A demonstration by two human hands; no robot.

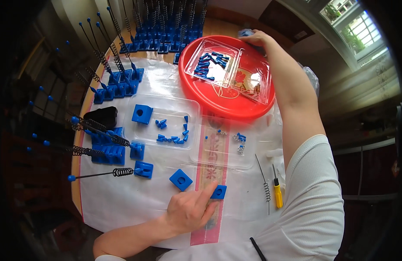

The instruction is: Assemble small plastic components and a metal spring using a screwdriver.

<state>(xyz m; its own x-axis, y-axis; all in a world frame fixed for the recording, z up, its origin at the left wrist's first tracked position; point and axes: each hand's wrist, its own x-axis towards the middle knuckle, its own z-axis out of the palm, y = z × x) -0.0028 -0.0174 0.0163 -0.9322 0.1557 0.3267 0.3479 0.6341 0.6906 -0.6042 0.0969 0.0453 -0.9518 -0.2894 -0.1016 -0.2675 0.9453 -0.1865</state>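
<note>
My left hand (190,209) is closed, thumb and index finger at a small blue square block (218,192) with a round hole. To its left lies another blue square block (181,179), also with a hole. My right arm stretches past the red basin (229,111); at its far rim my right hand (258,38) is closed at a bluish see-through thing (245,32), too small to make out. In the basin, clear trays (230,82) hold dark blue pieces (209,65) and small brass-coloured parts (256,89).
A clear tray (192,104) holds a blue block (141,114) and small cones (178,140). A clear lid (209,163) carries tiny parts (241,141). Blue bases with springs (153,35) crowd the far side and left edge. A yellow screwdriver (278,195) and spring rod (267,191) lie right.
</note>
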